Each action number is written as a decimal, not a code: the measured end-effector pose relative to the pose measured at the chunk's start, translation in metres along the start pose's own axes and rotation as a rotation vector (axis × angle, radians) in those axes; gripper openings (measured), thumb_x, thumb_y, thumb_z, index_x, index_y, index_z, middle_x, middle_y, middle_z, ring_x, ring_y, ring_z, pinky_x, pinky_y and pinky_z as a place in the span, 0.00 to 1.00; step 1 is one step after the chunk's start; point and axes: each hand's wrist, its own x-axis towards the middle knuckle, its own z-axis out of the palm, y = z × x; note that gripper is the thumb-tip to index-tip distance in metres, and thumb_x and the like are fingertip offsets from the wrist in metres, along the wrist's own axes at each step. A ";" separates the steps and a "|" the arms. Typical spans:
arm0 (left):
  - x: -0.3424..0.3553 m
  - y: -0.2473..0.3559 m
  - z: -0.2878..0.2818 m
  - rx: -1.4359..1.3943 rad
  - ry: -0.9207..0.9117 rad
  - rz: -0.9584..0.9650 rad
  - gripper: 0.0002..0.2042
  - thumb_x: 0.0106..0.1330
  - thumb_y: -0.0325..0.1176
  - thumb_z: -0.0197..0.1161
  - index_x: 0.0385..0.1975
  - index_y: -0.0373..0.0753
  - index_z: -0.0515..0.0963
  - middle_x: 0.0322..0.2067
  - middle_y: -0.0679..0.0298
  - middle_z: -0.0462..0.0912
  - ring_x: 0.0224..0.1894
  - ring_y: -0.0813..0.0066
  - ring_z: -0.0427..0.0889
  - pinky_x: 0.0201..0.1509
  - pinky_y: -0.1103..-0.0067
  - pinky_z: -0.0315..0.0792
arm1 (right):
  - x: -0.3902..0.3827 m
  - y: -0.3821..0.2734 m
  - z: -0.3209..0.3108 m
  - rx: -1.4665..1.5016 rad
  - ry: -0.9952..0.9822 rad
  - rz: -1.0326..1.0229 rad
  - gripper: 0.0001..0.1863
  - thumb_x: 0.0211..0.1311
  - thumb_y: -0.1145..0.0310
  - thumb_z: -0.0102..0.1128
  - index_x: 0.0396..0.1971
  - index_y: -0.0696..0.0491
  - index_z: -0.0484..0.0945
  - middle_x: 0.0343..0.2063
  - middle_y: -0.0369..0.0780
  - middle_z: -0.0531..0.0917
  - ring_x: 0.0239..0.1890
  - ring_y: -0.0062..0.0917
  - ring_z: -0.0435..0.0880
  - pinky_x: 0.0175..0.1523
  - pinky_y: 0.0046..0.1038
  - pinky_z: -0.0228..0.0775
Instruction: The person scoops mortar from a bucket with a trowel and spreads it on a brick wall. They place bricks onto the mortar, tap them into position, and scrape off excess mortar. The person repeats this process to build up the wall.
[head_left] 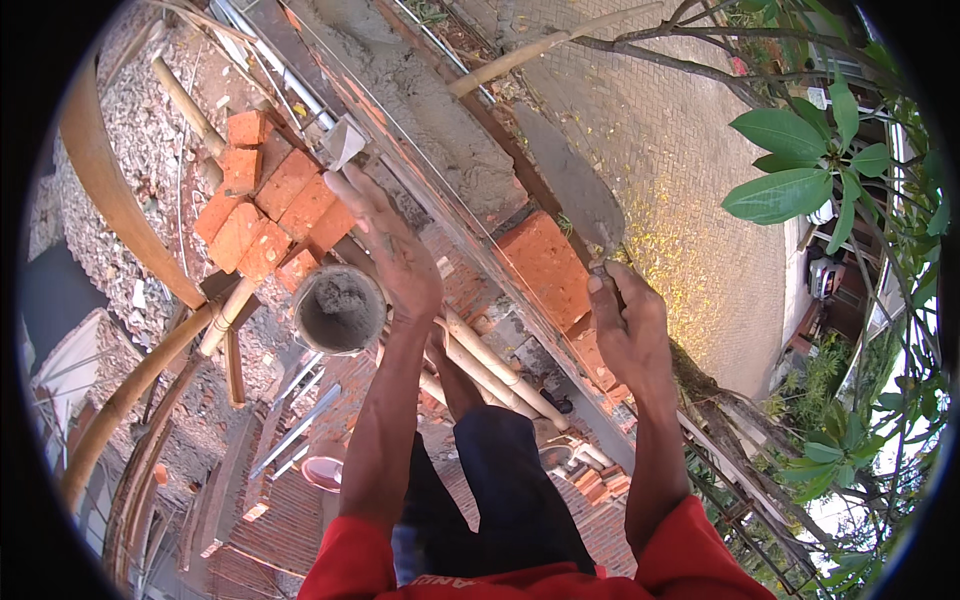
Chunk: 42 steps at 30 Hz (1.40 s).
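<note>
Right hand (640, 328): clenched around the handle end of a pointing-type masonry trowel (572, 178), thumb uppermost; the grip appears firm, though the palm side is hidden. The trowel's grey blade extends away from the person, up and slightly left of the grip, its long axis running roughly with the length of the wall. In this view the blade appears alongside the outer edge of the wall, over the paved ground (690, 120); its height above that ground cannot be determined. The governing relation is as follows: the grey mortar bed (435, 125) lies to the left of the blade, across the wall's edge, and the laid orange brick (545, 268) sits just left of the grip, at the near end of that bed. The right hand is the nearer of the two to this brick; contact between them is not evident. Left hand (395, 245): fingers extended, nothing visibly grasped, the hand on the inner side of the wall. Its fingertips point toward the far left, near the pile of loose bricks (288, 182); whether they touch any cannot be told. A round bucket (301, 322) containing grey mortar (340, 298) stands just left of the left wrist.
</note>
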 end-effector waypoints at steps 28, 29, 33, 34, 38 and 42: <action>-0.193 0.055 -0.309 0.606 0.350 -0.650 0.40 0.80 0.58 0.45 0.81 0.43 0.38 0.81 0.54 0.38 0.82 0.58 0.41 0.82 0.62 0.40 | 0.005 0.057 -0.014 0.158 -0.016 -0.255 0.13 0.72 0.65 0.64 0.35 0.61 0.81 0.22 0.39 0.77 0.24 0.27 0.76 0.30 0.33 0.68; -0.190 0.048 -0.318 0.573 0.422 -0.681 0.40 0.80 0.58 0.46 0.81 0.44 0.38 0.81 0.54 0.39 0.82 0.57 0.42 0.82 0.63 0.40 | -0.015 0.052 -0.005 -0.041 0.074 -0.243 0.11 0.71 0.67 0.64 0.35 0.62 0.80 0.24 0.41 0.78 0.26 0.31 0.78 0.31 0.35 0.68; -0.199 0.030 -0.363 0.476 0.542 -0.716 0.36 0.81 0.51 0.46 0.81 0.44 0.40 0.81 0.53 0.38 0.82 0.60 0.40 0.82 0.60 0.39 | -0.061 0.031 0.044 0.016 0.237 -0.209 0.10 0.68 0.70 0.66 0.38 0.63 0.79 0.28 0.46 0.80 0.26 0.39 0.79 0.32 0.37 0.71; -0.207 0.026 -0.372 0.473 0.543 -0.686 0.36 0.81 0.50 0.48 0.81 0.46 0.43 0.81 0.54 0.40 0.82 0.59 0.41 0.82 0.60 0.40 | -0.070 0.022 0.059 0.086 0.227 -0.217 0.10 0.67 0.70 0.66 0.38 0.63 0.79 0.28 0.47 0.80 0.26 0.39 0.80 0.33 0.38 0.71; -0.232 0.013 -0.402 0.427 0.684 -0.776 0.36 0.79 0.50 0.52 0.81 0.49 0.46 0.81 0.59 0.43 0.82 0.62 0.42 0.82 0.58 0.41 | -0.046 -0.024 0.160 0.235 0.246 -0.281 0.12 0.66 0.71 0.67 0.40 0.65 0.79 0.29 0.48 0.80 0.29 0.42 0.82 0.36 0.40 0.73; -0.242 -0.005 -0.431 0.473 0.660 -0.854 0.38 0.78 0.55 0.50 0.81 0.50 0.44 0.81 0.61 0.44 0.83 0.62 0.42 0.81 0.55 0.42 | 0.029 -0.042 0.245 0.351 0.311 -0.144 0.15 0.71 0.64 0.63 0.36 0.64 0.78 0.25 0.47 0.78 0.26 0.39 0.77 0.35 0.39 0.70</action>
